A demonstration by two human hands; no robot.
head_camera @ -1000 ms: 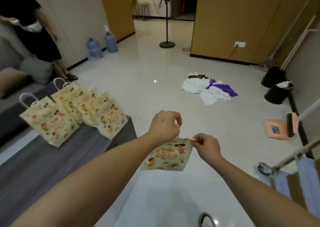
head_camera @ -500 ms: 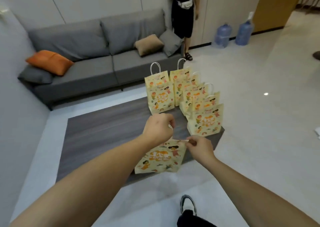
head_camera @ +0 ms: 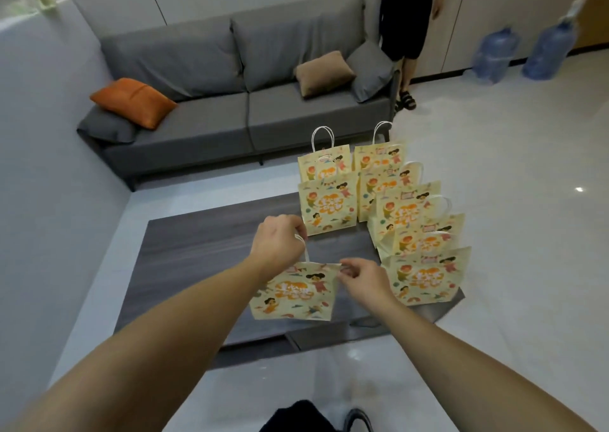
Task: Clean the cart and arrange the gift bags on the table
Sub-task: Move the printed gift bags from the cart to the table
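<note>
— Where's your bag?
— Your left hand (head_camera: 278,245) grips the white handle, your right hand (head_camera: 364,281) pinches the top edge of the yellow cartoon-print paper gift bag (head_camera: 295,295), centre frame, above the dark wooden table (head_camera: 204,250)'s near edge.
— Room?
— Bare tabletop left; standing gift bags (head_camera: 408,214) crowd right.

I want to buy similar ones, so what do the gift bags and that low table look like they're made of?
The gift bags look like matte printed paper: they stand stiff with crisp folded edges, and their white handles look like twisted cord. The bag in hand looks the same. The table shows dark grey wood grain with a dull finish; whether it is solid wood or laminate cannot be told.
</note>
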